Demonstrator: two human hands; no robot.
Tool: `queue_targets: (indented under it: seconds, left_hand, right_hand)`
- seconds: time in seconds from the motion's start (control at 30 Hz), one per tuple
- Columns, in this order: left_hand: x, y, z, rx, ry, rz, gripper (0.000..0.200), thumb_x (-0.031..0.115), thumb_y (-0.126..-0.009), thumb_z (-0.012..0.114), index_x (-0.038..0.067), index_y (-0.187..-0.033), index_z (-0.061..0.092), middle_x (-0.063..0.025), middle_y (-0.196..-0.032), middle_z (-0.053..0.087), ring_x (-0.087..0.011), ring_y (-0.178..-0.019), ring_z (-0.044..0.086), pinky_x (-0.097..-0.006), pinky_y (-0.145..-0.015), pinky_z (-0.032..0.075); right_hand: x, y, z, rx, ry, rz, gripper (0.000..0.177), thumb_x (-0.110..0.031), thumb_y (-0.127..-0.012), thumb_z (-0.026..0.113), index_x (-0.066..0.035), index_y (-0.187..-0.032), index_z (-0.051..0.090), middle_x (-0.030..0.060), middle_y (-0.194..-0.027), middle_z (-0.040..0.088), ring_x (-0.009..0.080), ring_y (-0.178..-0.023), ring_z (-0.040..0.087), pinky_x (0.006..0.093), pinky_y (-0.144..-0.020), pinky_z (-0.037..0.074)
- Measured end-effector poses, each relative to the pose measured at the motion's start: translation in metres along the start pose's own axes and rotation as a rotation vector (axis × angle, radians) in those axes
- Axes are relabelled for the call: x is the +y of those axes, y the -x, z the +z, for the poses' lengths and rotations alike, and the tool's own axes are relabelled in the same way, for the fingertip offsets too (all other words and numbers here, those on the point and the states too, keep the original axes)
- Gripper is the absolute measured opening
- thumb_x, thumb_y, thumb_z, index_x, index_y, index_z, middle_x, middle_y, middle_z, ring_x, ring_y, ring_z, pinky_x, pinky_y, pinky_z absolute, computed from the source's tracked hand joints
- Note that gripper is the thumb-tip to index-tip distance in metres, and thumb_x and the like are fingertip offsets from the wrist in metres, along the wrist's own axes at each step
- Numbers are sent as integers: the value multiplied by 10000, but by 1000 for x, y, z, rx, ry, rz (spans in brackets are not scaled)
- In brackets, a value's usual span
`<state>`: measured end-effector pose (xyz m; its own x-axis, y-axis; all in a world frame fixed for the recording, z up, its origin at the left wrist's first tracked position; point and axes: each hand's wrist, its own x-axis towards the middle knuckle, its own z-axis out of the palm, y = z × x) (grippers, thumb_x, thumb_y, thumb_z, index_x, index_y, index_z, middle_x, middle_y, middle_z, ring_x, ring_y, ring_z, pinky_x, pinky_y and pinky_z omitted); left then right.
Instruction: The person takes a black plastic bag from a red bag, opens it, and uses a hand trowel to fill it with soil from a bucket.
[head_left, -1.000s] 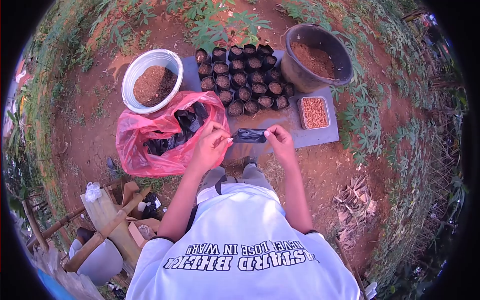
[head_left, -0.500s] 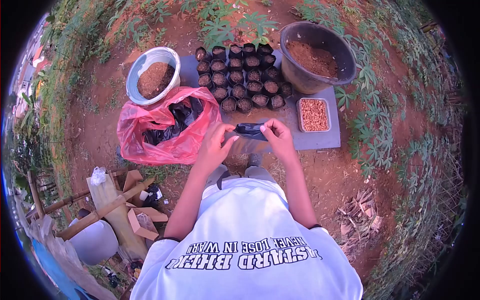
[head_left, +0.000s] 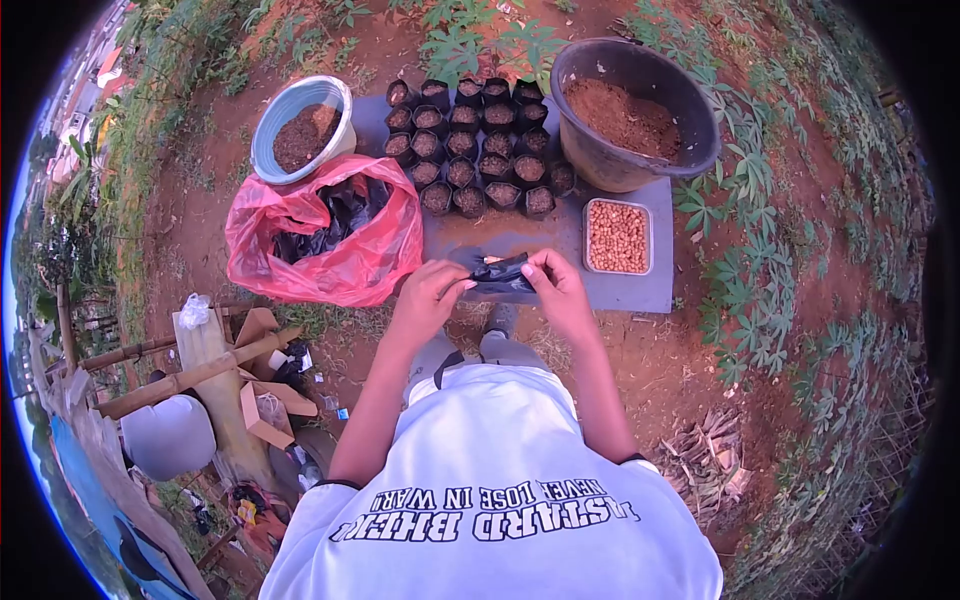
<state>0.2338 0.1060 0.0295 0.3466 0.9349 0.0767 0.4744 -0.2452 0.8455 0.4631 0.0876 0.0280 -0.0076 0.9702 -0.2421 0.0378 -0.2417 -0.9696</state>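
Observation:
Between my two hands a small black plastic bag (head_left: 500,277) is stretched sideways, just over the near edge of the table. My left hand (head_left: 432,293) pinches its left end, and my right hand (head_left: 556,291) grips the right end between thumb and fingers. Close to my left hand lies a red plastic bag (head_left: 385,255) with more black plastic bags (head_left: 345,225) inside. Beyond my hands, rows of black bags filled with soil (head_left: 470,145) stand upright on the table.
A grey table (head_left: 640,292) carries a large dark bucket of soil (head_left: 640,165) at back right and a clear tub of pale brown seeds or nuts (head_left: 617,236) before it. A white-blue bucket of soil (head_left: 340,140) stands back left. Bamboo poles (head_left: 200,375) and boxes lie lower left.
The view has shifted a little. Both hands still hold the black plastic bag at its ends, and its mouth edge looks slightly more parted and turned.

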Motion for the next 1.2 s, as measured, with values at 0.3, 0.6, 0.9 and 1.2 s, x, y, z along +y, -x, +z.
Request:
queue_targets:
  seconds: [0.3,0.6,0.9,1.2]
  left_hand:
    - [19,6,1,37,-6,-102,156,77,-864,713,-18,-987,736,-118,-959,737,-217,-862,693,-313,-775,522]
    - [8,4,-20,43,10,-161,165,90,-890,704,-17,-1012,731,-99,-928,731,-159,-827,670,-276,-747,506]
    - [-1,12,-49,78,128,-339,192,102,-896,700,-23,-1041,718,-108,-892,729,-138,-791,655,-275,-732,500]
    - [-45,22,-94,175,595,-413,181,136,-956,664,-3,-1058,716,34,-883,667,-40,-796,575,-216,-712,467]
  right_hand:
    - [-1,-5,-15,56,259,-266,143,-103,-927,655,8,-860,594,26,-748,477,122,-665,458,268,-629,384]
    - [30,-16,-25,58,257,-231,114,-91,-929,621,11,-979,618,105,-888,584,204,-827,596,323,-739,475]
    - [89,-24,-15,-108,735,-69,390,-81,-856,669,-31,-1214,524,162,-1169,587,345,-1101,605,427,-910,499]
    - [111,-60,13,-127,808,-40,386,-44,-813,667,-43,-1179,544,136,-1133,591,318,-1081,600,400,-927,491]
